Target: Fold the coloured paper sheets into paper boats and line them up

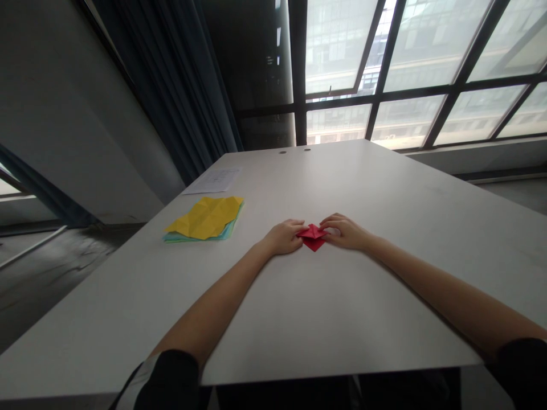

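A small folded piece of red paper (pixel 314 238) lies at the middle of the white table, with one point facing me. My left hand (pixel 287 236) grips its left side, fingers closed at the paper's edge. On the right side, my right hand (pixel 345 232) pinches the paper between thumb and fingers. The fingertips of both hands partly cover the paper's side corners.
A creased yellow sheet (pixel 207 217) rests on a stack of green and blue paper (pixel 220 235) to the left. Behind it lies a printed white sheet (pixel 213 180). The white table (pixel 342 319) reaches back toward the windows; a dark blue curtain (pixel 171 74) hangs at the left.
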`<action>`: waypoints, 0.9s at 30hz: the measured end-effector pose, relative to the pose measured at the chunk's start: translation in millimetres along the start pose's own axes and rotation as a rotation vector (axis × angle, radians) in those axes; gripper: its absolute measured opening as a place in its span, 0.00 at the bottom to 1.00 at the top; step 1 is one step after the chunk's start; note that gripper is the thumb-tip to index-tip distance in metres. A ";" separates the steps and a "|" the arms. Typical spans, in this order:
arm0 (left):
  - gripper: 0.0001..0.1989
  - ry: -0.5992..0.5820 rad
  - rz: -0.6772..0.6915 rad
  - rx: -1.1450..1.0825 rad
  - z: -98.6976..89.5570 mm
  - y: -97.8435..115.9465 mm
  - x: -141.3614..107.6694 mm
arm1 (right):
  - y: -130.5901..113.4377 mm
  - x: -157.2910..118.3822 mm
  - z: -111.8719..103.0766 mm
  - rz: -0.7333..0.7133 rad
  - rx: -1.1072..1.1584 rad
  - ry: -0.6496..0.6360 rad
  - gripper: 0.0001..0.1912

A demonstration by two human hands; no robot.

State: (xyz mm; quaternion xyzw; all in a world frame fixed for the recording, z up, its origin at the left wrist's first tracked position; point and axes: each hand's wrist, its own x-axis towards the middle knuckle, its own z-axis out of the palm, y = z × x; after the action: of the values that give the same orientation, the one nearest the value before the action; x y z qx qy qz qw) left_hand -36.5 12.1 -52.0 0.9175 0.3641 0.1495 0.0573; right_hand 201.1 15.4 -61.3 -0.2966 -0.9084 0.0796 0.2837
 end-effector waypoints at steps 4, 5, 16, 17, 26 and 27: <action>0.20 -0.019 0.036 -0.029 -3.1 -1.4 0.4 | -2.2 0.6 -2.6 0.010 -0.016 -0.034 0.13; 0.19 -0.013 0.021 -0.033 -2.7 -1.5 1.0 | -1.7 0.9 -2.1 0.009 -0.011 -0.030 0.12; 0.16 0.128 -0.150 0.117 11.5 9.7 4.6 | 3.2 -0.6 7.8 0.090 -0.103 0.045 0.12; 0.15 0.139 -0.142 0.112 11.2 11.5 5.1 | 2.8 -0.6 7.9 0.086 -0.097 0.052 0.11; 0.14 0.141 -0.047 -0.056 17.0 14.8 9.0 | 5.0 0.2 8.9 0.055 -0.043 0.055 0.12; 0.14 0.149 -0.049 -0.063 17.0 15.1 8.7 | 5.4 0.2 9.2 0.061 -0.045 0.057 0.13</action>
State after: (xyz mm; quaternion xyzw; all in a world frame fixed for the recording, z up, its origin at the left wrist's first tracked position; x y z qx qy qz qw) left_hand -15.2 7.2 -62.9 0.8924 0.3848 0.2271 0.0625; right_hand 198.4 20.1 -70.5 -0.3325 -0.8920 0.0592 0.3004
